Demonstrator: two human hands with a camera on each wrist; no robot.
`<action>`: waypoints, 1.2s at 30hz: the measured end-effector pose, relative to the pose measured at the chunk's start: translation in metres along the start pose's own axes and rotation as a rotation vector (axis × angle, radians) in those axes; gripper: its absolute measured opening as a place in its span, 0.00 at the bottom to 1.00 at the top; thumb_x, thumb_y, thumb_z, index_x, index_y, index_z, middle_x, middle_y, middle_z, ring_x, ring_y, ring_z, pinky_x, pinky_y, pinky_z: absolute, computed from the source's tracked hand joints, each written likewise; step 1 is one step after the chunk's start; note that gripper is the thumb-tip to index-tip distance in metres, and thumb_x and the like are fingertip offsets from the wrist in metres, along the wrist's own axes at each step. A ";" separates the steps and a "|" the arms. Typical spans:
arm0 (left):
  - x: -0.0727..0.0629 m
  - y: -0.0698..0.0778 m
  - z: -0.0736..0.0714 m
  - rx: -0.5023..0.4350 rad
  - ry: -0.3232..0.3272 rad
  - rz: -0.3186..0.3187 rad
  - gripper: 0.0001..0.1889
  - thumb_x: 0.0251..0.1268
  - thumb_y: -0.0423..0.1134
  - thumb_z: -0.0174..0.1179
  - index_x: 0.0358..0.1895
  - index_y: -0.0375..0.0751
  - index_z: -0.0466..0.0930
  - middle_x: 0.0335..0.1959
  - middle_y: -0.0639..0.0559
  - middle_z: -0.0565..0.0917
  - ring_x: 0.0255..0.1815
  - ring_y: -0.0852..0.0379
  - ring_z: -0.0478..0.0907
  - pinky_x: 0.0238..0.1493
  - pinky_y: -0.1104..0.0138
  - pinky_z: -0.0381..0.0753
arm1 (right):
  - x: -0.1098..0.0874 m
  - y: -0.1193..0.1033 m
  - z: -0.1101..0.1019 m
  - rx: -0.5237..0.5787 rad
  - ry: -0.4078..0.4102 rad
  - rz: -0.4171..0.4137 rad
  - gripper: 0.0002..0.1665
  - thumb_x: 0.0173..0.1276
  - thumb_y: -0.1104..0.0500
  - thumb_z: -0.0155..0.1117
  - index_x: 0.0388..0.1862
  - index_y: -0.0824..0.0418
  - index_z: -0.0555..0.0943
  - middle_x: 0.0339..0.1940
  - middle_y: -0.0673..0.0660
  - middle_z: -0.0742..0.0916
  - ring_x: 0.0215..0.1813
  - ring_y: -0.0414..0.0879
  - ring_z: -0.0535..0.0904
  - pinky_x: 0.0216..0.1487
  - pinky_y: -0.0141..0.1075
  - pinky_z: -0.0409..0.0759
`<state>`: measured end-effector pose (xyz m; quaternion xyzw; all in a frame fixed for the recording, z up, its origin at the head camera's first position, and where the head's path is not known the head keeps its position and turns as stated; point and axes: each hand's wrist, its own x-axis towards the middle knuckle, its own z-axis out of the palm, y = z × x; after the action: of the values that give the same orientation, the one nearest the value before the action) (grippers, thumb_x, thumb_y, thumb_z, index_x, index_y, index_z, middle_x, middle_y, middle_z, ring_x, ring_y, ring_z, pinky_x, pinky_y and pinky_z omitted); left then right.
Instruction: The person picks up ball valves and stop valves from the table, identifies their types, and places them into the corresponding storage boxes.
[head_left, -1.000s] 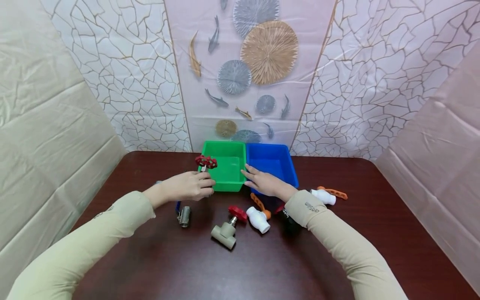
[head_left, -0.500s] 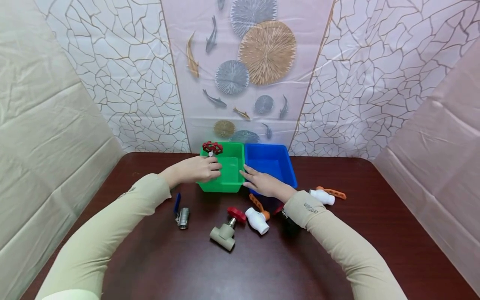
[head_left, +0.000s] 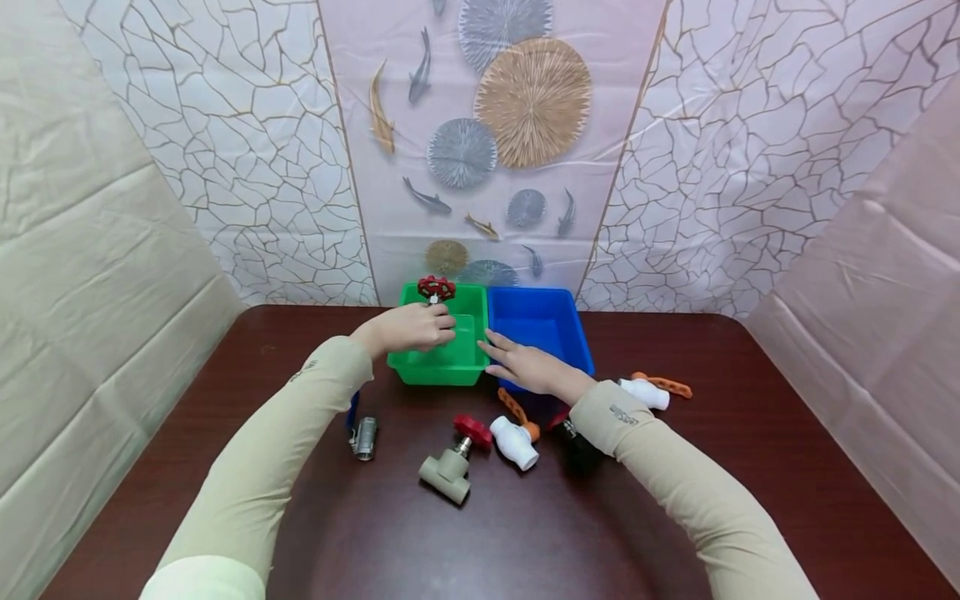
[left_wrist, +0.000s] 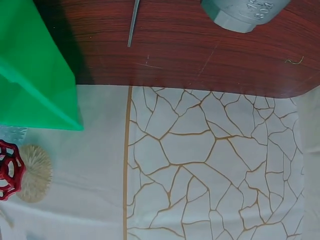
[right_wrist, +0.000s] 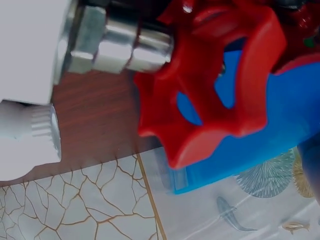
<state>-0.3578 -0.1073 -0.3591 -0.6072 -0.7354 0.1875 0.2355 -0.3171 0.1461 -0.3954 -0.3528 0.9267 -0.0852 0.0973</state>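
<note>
Your left hand (head_left: 414, 327) is gripping the red-wheeled valve (head_left: 437, 289), wheel upward, over the green bin (head_left: 442, 375). Your right hand (head_left: 525, 365) is lying farther right, fingers spread.

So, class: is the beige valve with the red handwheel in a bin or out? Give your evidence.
Out: the head view shows the beige valve lying on the tabletop, apart from the green bin and blue bin.

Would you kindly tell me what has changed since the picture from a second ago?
The left hand, gripping a red-wheeled valve, moved forward and rightward, from the near left corner of the green bin to over it. The right hand stayed where that bin meets the blue bin; the beige valve stayed put.
</note>
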 end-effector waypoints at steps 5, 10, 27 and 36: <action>0.006 -0.005 0.004 0.002 -0.029 -0.012 0.03 0.65 0.32 0.56 0.36 0.42 0.78 0.36 0.51 0.80 0.39 0.53 0.74 0.32 0.69 0.79 | -0.003 0.003 -0.002 0.013 0.002 -0.007 0.34 0.77 0.48 0.42 0.76 0.60 0.52 0.77 0.63 0.51 0.74 0.59 0.58 0.67 0.50 0.66; 0.009 -0.006 0.011 0.004 -0.043 0.002 0.02 0.64 0.32 0.57 0.37 0.42 0.79 0.36 0.50 0.79 0.39 0.53 0.74 0.31 0.69 0.79 | -0.003 0.003 -0.002 0.035 0.001 -0.010 0.34 0.77 0.50 0.43 0.76 0.61 0.51 0.77 0.64 0.51 0.73 0.60 0.58 0.67 0.51 0.66; 0.010 -0.012 0.050 -0.102 -0.146 -0.015 0.05 0.61 0.31 0.60 0.39 0.42 0.79 0.38 0.50 0.80 0.38 0.52 0.73 0.32 0.67 0.78 | 0.000 -0.001 0.003 0.008 -0.016 -0.006 0.34 0.77 0.48 0.41 0.76 0.62 0.52 0.78 0.63 0.50 0.74 0.58 0.58 0.68 0.50 0.65; 0.011 -0.019 0.060 -0.140 -0.218 -0.051 0.10 0.60 0.34 0.63 0.45 0.42 0.79 0.43 0.49 0.82 0.42 0.52 0.74 0.35 0.66 0.80 | 0.000 -0.005 -0.004 -0.014 -0.024 0.006 0.34 0.77 0.48 0.42 0.75 0.63 0.53 0.77 0.64 0.52 0.73 0.58 0.60 0.68 0.48 0.66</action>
<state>-0.4092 -0.0992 -0.3957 -0.5792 -0.7831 0.1944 0.1159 -0.3151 0.1430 -0.3909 -0.3519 0.9271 -0.0740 0.1060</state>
